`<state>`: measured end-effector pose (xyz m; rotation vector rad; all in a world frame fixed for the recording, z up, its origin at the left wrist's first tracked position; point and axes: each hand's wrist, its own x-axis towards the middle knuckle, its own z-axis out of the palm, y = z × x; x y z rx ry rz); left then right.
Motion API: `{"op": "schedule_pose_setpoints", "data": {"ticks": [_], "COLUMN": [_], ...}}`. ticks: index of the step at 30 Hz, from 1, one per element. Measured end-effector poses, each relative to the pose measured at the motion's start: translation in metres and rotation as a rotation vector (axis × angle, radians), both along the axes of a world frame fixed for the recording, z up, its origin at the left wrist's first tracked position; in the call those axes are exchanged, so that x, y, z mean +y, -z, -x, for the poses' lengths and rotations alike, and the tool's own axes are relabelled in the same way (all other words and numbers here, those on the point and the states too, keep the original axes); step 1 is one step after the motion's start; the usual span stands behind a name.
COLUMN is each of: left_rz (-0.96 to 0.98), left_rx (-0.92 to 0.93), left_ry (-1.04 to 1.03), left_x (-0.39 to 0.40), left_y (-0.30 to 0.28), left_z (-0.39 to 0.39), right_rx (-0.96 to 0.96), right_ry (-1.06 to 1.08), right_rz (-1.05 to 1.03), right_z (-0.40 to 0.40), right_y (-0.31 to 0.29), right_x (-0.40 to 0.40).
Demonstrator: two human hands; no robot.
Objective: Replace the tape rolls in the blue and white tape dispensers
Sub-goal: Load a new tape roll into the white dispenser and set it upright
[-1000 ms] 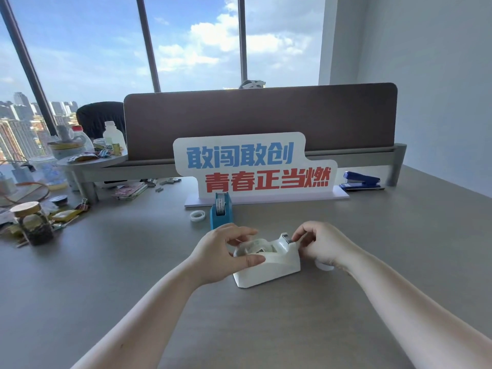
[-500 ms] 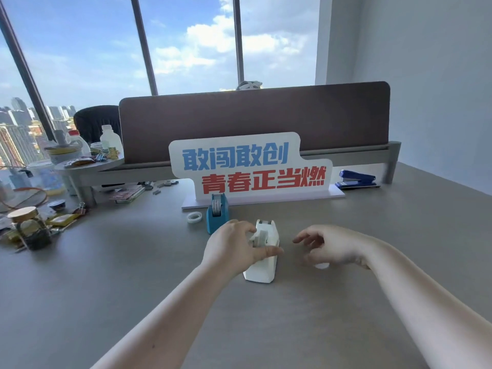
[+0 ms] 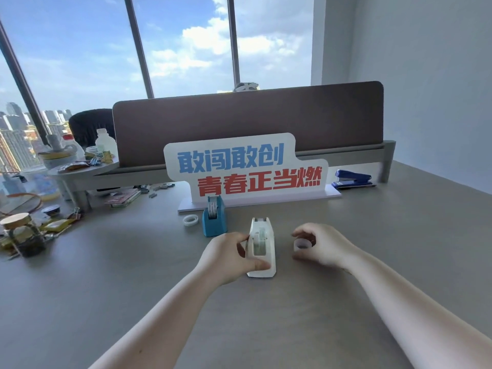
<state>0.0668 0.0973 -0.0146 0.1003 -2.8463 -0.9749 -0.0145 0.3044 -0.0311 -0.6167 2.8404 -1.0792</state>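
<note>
Head view: left hand (image 3: pixel 226 255) is closing its grip around the white dispenser (image 3: pixel 262 249) on the surface (image 3: pixel 133 275); just right of that grip, right hand (image 3: pixel 323 245) is pinching a tape roll (image 3: pixel 302 244).

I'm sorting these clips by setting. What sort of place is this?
Most likely a high-rise office. The hands work at a grey desk backed by a brown partition, a blue stapler lies nearby, and tall windows look out over city towers.
</note>
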Motion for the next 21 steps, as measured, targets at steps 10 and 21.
{"op": "schedule_pose_setpoints", "data": {"ticks": [10,21], "left_rz": [0.013,0.032], "left_rx": [0.035,0.065], "left_ry": [-0.057,-0.095], "left_x": [0.003,0.005], "left_y": [0.008,0.007], "left_z": [0.041,0.075], "right_rx": [0.115,0.128], "right_ry": [0.121,0.177], "right_rz": [0.015,-0.008], "right_z": [0.02,0.063], "right_y": [0.013,0.017], "right_x": [-0.019,-0.035]}}
